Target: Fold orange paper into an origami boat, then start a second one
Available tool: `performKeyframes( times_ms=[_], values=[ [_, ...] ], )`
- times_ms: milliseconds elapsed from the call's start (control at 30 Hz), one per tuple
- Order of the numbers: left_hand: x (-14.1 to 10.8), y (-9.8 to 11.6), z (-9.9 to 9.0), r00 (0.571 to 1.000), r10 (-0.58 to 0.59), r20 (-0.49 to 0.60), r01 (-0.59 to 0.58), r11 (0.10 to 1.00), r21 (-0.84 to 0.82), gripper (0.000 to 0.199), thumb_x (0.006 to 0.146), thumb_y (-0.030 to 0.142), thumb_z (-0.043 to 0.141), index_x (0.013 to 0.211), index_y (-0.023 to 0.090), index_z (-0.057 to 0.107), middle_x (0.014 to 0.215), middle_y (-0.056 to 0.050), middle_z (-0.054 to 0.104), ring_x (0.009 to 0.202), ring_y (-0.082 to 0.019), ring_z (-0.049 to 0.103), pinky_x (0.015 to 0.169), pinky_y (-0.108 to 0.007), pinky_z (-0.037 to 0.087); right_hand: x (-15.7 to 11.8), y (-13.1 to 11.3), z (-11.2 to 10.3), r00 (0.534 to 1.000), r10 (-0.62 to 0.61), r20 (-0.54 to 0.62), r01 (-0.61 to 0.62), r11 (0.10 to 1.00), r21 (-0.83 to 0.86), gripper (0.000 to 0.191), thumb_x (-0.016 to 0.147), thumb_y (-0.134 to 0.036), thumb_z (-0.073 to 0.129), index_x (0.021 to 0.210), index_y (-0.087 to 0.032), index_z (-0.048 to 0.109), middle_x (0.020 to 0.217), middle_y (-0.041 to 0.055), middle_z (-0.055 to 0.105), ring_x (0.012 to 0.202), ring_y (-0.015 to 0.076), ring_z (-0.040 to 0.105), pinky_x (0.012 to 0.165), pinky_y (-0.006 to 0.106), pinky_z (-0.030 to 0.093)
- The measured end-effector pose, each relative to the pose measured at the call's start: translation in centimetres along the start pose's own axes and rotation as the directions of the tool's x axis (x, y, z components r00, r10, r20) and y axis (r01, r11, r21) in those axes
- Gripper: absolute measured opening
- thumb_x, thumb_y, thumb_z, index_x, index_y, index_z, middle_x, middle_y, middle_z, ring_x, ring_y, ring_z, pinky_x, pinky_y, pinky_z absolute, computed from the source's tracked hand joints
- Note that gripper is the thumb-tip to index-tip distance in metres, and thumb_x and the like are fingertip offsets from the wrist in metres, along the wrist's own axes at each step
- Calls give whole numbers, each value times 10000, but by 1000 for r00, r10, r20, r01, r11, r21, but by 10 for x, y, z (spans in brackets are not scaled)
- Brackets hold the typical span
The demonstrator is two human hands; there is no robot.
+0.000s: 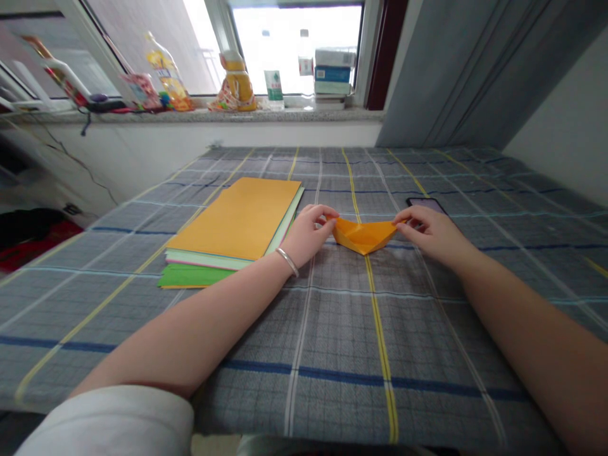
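Boat [365, 240] crosswise between your hands
Its long axis runs left to right, tips pointing sideways, beside the papers [242, 218]; your left hand [312, 231] pinches the left tip in its fingers, your right hand [431, 233] the other.

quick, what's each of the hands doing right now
Left hand: closed, pinching the left end of the orange folded paper boat.
Right hand: closed, pinching its right end.
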State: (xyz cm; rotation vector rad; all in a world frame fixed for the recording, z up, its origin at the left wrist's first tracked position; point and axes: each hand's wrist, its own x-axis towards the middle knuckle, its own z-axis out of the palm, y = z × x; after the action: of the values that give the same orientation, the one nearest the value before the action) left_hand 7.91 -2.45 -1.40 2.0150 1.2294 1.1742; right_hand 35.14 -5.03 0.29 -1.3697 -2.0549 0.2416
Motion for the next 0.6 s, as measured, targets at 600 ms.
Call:
performKeyframes(
  times_ms=[600],
  values=[
    [1,-5,-5,992,120,27,-121,990,73,124,875,204,517,860,181,638,937,-31,599,892,-138,578,737,-249,508,-4,12,-9,988,-76,131,79,997,-24,159,792,-367,586,844,-229,645,695,3,624,613,157,576,581,294,452]
  ],
)
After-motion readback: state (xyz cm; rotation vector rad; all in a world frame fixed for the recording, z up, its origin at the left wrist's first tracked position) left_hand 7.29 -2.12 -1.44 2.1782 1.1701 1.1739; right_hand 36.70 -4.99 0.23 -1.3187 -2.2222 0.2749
